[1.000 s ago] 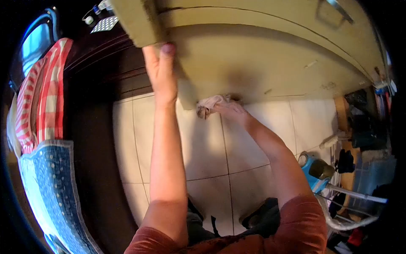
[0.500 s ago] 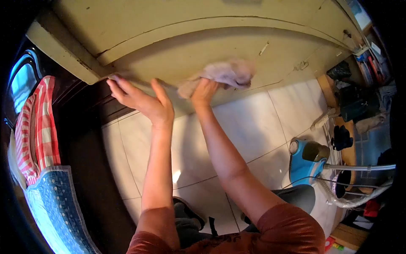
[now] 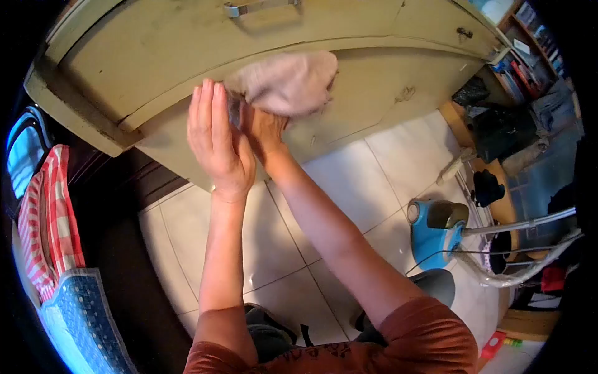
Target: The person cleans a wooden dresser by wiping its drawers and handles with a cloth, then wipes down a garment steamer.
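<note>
My right hand (image 3: 266, 132) grips a pale pinkish cloth (image 3: 289, 82), which is spread and slightly blurred against the front of a worn cream-coloured cabinet (image 3: 367, 81). Part of the cloth hangs out to the right above my knuckles. Just left of it, my left hand (image 3: 217, 140) is raised with its fingers stretched out and side by side, holding nothing. Its fingertips come near the lower edge of the drawer front (image 3: 156, 81); whether they touch it or the cloth's left end, I cannot tell.
A metal handle (image 3: 261, 7) sticks out of the cabinet at the top. Pale floor tiles (image 3: 336, 181) lie below. To the right stand a blue vacuum-like appliance (image 3: 430, 234) with a hose and cluttered shelves (image 3: 529, 75). Checkered fabric (image 3: 62, 212) and blue patterned fabric (image 3: 90, 318) hang at the left.
The cloth and my right hand have moved left and up across the cabinet. My left hand has shifted right beside them, its fingers now pointing upward. The view has tilted up, showing the handle.
</note>
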The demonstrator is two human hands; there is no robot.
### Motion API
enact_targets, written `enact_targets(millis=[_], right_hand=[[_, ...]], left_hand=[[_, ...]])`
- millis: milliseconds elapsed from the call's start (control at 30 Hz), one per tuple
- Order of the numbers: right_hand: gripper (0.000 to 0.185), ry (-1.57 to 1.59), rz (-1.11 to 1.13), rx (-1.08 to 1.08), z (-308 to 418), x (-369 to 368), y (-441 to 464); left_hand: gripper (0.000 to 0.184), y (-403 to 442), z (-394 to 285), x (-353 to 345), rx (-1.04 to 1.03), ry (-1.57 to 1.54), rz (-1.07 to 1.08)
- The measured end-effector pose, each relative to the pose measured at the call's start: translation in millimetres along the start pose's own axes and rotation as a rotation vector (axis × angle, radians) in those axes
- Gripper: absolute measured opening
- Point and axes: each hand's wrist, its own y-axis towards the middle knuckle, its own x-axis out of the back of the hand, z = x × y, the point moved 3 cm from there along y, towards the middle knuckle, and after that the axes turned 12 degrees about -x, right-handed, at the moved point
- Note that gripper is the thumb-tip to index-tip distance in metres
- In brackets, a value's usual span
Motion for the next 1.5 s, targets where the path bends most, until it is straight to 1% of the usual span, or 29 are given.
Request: enact_targets(millis=[33, 67, 100, 133, 200, 267, 300, 400, 433, 467, 500, 600, 633, 667, 733, 767, 833, 867, 900, 967, 1133, 1167, 1233, 1300, 1367, 1400, 1433, 1500], right_hand=[[0.061, 0.217, 0.177, -0.039, -9.4, -3.9, -1.9], [0.061, 0.21, 0.178, -0.037, -18.9, -3.2, -6.3], [0.064, 0.142, 0.118, -0.164, -31.1, 3.0, -12.1], [0.069, 0.077, 0.056, -0.288, -43.4, 7.7, -18.5], [0.075, 0.016, -0.01, -0.406, -70.9, 0.3, -35.7], [0.069, 0.022, -0.252, -0.496, -111.7, -15.7, -64.3], [0.065, 0.052, -0.321, -0.587, -130.7, -21.1, -76.3], [0.055, 0.336, -0.401, -0.92, -161.4, -19.0, -80.0], [0.052, 0.428, -0.432, -0.985, -163.2, -14.5, -72.1], [0.049, 0.47, -0.441, -0.966, -162.4, -10.0, -60.8], [0.047, 0.469, -0.437, -0.885, -155.7, -2.6, -47.1], [0.042, 0.444, -0.427, -0.518, -118.5, 27.6, 11.5], [0.042, 0.442, -0.428, -0.437, -104.5, 39.0, 30.8], [0.042, 0.446, -0.432, -0.432, -93.6, 47.9, 47.7], [0.042, 0.32, -0.435, -0.261, -80.2, 60.8, 74.9], [0.042, 0.327, -0.444, -0.255, -79.1, 63.0, 77.8], [0.046, 0.429, -0.21, -0.341, -72.1, 68.8, 71.9], [0.051, 0.614, -0.064, -0.41, -64.7, 78.8, 66.3], [0.051, 0.618, -0.066, -0.4, -52.3, 81.4, 60.5], [0.056, 0.558, -0.174, -0.174, -28.4, 83.7, 46.4], [0.057, 0.639, -0.267, -0.085, -13.7, 135.1, 55.6], [0.052, 0.626, -0.194, -0.139, -18.7, 131.0, 57.1], [0.045, 0.585, -0.046, -0.243, -27.0, 123.5, 60.4], [0.043, 0.101, -0.245, 0.015, -26.4, 123.7, 84.9], [0.048, -0.072, -0.171, -0.245, -55.6, 131.0, 111.5], [0.048, 0.118, -0.317, -0.357, -57.2, 142.2, 127.6], [0.048, 0.117, -0.317, -0.352, -51.7, 144.0, 129.7], [0.048, 0.094, -0.226, -0.42, -39.8, 145.5, 133.6]], left_hand=[[0.067, 3.6, -0.7, -3.1, 0.002, -0.006, -0.01], [0.069, 4.6, -1.8, -6.3, 0.015, 0.069, 0.041], [0.071, 3.9, -3.0, -8.4, 0.03, 0.142, 0.098], [0.075, -0.8, -0.1, -12.6, 0.041, 0.124, 0.131], [0.076, -8.5, 3.6, -20.5, 0.046, 0.147, 0.151], [0.078, -13.8, 6.9, -24.6, 0.039, 0.171, 0.195], [0.078, -13.0, 7.7, -25.5, 0.033, 0.174, 0.195], [0.079, -14.6, 8.7, -22.8, 0.025, 0.193, 0.221], [0.079, -14.4, 8.9, -23.1, 0.032, 0.199, 0.231], [0.08, -13.3, 9.5, -24.3, 0.04, 0.206, 0.236], [0.08, -13.5, 10.0, -25.2, 0.04, 0.207, 0.23], [0.08, -16.7, 11.4, -28.6, 0.026, 0.201, 0.211], [0.08, -16.6, 11.1, -29.7, 0.028, 0.206, 0.203], [0.081, -16.2, 10.6, -30.9, 0.029, 0.211, 0.193], [0.08, -16.2, 7.8, -32.0, 0.047, 0.207, 0.192], [0.08, -16.1, 8.2, -32.4, 0.067, 0.203, 0.196], [0.08, -19.2, 7.8, -33.0, 0.059, 0.208, 0.188], [0.08, -18.8, 10.1, -34.5, 0.054, 0.212, 0.185], [0.08, -18.2, 11.9, -36.0, 0.051, 0.215, 0.175], [0.079, -21.3, 11.8, -36.2, 0.034, 0.2, 0.167], [0.079, -22.0, 14.4, -35.4, 0.014, 0.249, 0.182], [0.079, -22.2, 13.6, -35.2, 0.02, 0.257, 0.196], [0.079, -24.0, 14.9, -35.1, 0.019, 0.258, 0.192], [0.079, -21.8, 14.1, -36.7, 0.007, 0.256, 0.181], [0.08, -21.0, 12.5, -35.4, 0.007, 0.26, 0.18], [0.08, -20.7, 11.9, -36.0, 0.009, 0.261, 0.177], [0.081, -20.2, 11.0, -37.7, 0.016, 0.252, 0.161], [0.081, -20.6, 7.7, -39.2, 0.025, 0.237, 0.143]])
